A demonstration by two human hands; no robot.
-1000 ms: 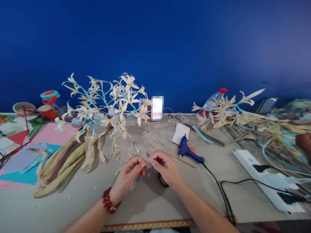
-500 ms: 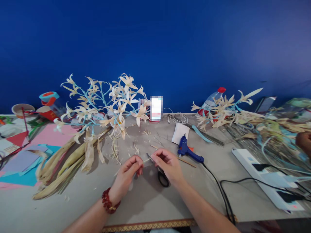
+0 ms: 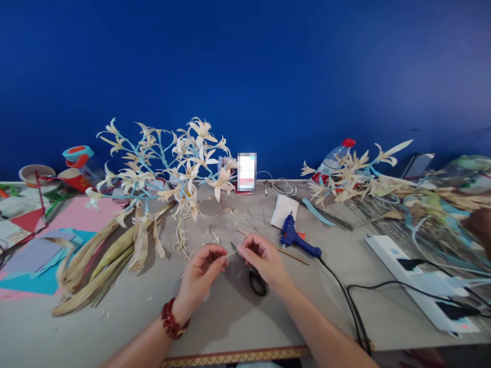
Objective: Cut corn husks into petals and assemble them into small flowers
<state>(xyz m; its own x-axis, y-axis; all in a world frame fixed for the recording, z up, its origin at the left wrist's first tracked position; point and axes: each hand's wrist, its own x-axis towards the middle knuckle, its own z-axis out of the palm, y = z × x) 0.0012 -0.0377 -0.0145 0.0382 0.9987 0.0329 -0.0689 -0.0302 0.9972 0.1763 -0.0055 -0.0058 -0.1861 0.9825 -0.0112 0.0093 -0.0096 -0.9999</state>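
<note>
A thin, pale strip (image 3: 232,252) is stretched between my fingertips just above the table. My left hand (image 3: 204,271), with a red bead bracelet at the wrist, pinches one end between thumb and index finger. The other end is pinched in my right hand (image 3: 266,261). Under my right hand lies a pair of scissors (image 3: 258,284); its black handle and blade tip show, the middle is hidden. Curly pale scraps (image 3: 182,237) are scattered beyond my left hand. To the right of my right hand rests a blue glue gun (image 3: 297,239) by a thin wooden stick (image 3: 294,256).
Pale husk-like flowers on blue stems (image 3: 187,168) stand at the back left, above dried husks (image 3: 111,255) and coloured paper (image 3: 82,214). A white power strip (image 3: 402,276) with black cables lies right. At the far right edge, another person's hand (image 3: 477,230) shows.
My left thumb and fingers have shifted slightly along the strip, with the left hand turning a little. My right hand stays almost where it was.
</note>
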